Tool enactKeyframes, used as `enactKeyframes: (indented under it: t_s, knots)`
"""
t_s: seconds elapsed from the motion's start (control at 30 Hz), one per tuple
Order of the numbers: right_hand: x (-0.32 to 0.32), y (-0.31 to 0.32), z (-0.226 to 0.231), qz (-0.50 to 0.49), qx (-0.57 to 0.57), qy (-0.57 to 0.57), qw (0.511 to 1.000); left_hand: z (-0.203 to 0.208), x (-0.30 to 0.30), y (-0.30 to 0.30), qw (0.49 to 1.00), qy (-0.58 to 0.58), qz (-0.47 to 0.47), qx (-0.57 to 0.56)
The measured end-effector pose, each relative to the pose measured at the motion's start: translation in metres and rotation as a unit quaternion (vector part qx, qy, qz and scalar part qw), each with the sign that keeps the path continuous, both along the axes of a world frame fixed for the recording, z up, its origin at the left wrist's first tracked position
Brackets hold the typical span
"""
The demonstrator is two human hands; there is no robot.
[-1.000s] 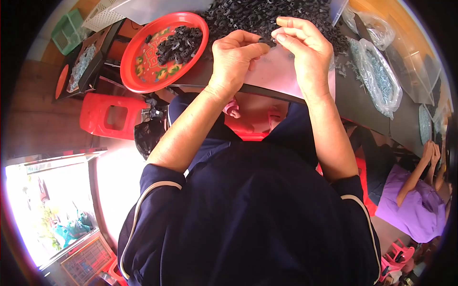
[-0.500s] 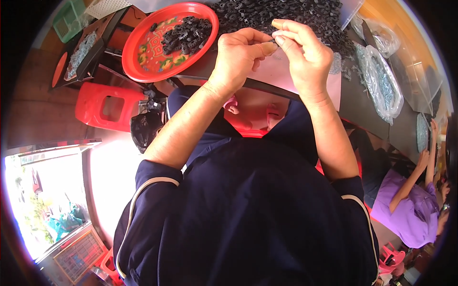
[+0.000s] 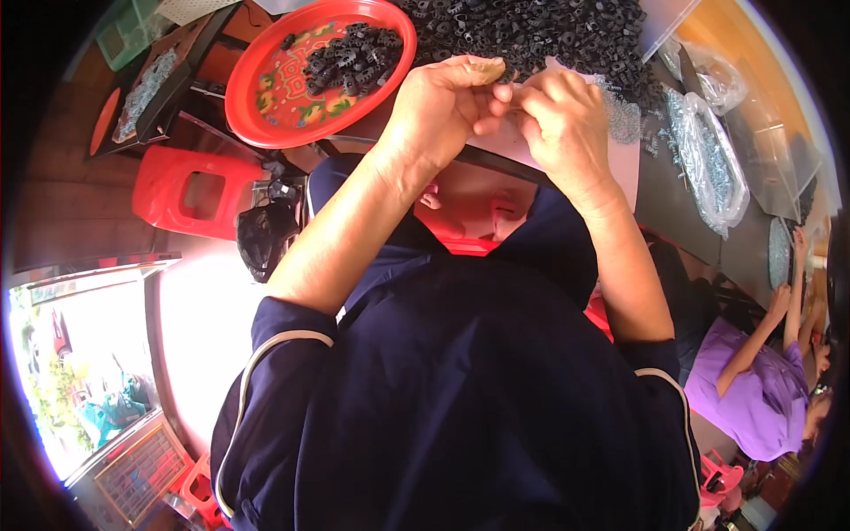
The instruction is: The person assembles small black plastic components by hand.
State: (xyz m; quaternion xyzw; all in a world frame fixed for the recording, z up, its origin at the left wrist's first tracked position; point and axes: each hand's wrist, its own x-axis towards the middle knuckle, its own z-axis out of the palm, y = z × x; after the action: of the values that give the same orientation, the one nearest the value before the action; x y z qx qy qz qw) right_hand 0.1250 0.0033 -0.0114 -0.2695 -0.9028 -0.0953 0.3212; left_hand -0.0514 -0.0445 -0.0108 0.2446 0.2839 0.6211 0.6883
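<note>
Stretching across, the bench bears a heap of black parts toward its far edge and a red tray by its left. Near the front edge, the left hand has fingertips clamped on a small dark piece; the right hand curls beside it, grip hidden: I cannot tell.

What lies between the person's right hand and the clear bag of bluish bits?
In the head view: small grey-blue pieces, part of a pink sheet and some dark tabletop.
</note>
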Motion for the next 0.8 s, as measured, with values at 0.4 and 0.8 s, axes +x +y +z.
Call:
enactKeyframes:
  t_s: [0.4, 0.8]
  knots:
    - [0.004, 0.004, 0.029, 0.073, -0.099, 0.189, 0.974, -0.006, 0.004, -0.002, 0.999, 0.028, -0.024, 0.01]
    - [-0.014, -0.006, 0.05, 0.183, -0.162, 0.145, 0.959, -0.002, 0.01, -0.004, 0.999, 0.038, 0.005, 0.005]
